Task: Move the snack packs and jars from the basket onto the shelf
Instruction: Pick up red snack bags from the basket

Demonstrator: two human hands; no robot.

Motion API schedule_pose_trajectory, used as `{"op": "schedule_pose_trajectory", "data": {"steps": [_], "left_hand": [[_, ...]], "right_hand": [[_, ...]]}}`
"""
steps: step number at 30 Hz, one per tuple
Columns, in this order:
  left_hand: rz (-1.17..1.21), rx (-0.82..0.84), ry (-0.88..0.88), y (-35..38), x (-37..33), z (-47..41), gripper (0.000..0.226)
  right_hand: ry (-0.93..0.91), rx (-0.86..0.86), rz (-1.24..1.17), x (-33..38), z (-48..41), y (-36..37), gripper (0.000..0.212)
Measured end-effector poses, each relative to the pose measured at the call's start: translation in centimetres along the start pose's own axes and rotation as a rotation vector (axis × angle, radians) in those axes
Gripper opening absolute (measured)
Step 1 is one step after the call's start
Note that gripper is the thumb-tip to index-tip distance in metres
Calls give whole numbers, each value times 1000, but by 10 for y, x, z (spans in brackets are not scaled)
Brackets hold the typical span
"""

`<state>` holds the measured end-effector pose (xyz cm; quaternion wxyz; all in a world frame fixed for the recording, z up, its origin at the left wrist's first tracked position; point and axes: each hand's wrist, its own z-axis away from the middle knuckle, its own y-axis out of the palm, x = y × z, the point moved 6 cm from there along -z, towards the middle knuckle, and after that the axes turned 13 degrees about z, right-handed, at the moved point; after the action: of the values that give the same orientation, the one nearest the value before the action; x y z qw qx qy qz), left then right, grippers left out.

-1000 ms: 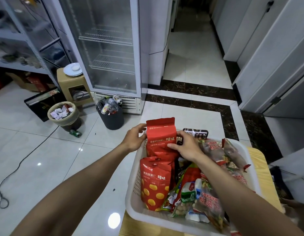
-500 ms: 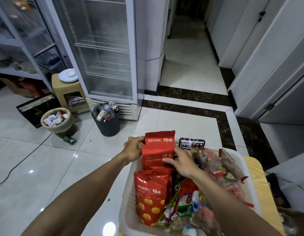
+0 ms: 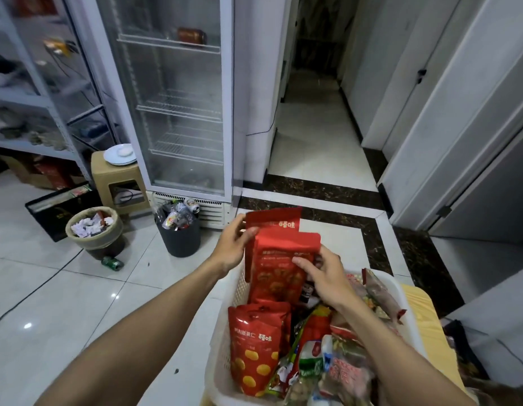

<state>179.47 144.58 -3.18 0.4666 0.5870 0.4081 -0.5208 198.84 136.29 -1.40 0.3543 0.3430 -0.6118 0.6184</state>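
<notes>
Roughly mid-frame, two red snack packs stand upright, one behind the other, raised above the far left corner of a white basket (image 3: 402, 291). L hand (image 3: 229, 249) grips the rear pack (image 3: 273, 223) by its left edge, fingers curled round it. R hand (image 3: 323, 278) pinches the front pack (image 3: 279, 271) at its right edge, thumb on the printed face, other fingers behind. Hands are apart, w/ both packs between them. Long axis of each pack runs vertical, top seals up. Front pack's bottom seems to dip below the basket rim; can't tell if it rests on anything.

Basket sits on a wooden table (image 3: 421, 312), packed w/ more snacks, incl. a third red pack (image 3: 256, 350) against its near left wall. No jars clearly visible.

At far left is the shelf (image 3: 18, 100), a grey metal rack, well apart from the hands, so L hand is the nearer one. Likely path: lift clear of the rim, then swing left. Open tiled floor lies that way, but a dark bin (image 3: 181, 240), a beige bin (image 3: 93, 230) & a can (image 3: 112, 262) sit near the route underfoot. A glass-door fridge (image 3: 178, 112) stands just right of the rack.
</notes>
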Motion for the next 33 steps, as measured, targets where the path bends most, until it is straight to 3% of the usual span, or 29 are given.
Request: {"op": "schedule_pose_trajectory", "data": {"steps": [9, 16, 21, 33], "left_hand": [[55, -42, 134, -3, -103, 23, 23], [16, 11, 85, 15, -109, 64, 19], [61, 96, 86, 49, -118, 99, 27], [50, 260, 99, 173, -146, 221, 25]], "right_hand": [[-104, -230, -145, 80, 45, -67, 16], [-60, -309, -138, 98, 106, -82, 10], [-54, -368, -128, 102, 159, -97, 16], [-87, -564, -73, 111, 343, -170, 8]]}}
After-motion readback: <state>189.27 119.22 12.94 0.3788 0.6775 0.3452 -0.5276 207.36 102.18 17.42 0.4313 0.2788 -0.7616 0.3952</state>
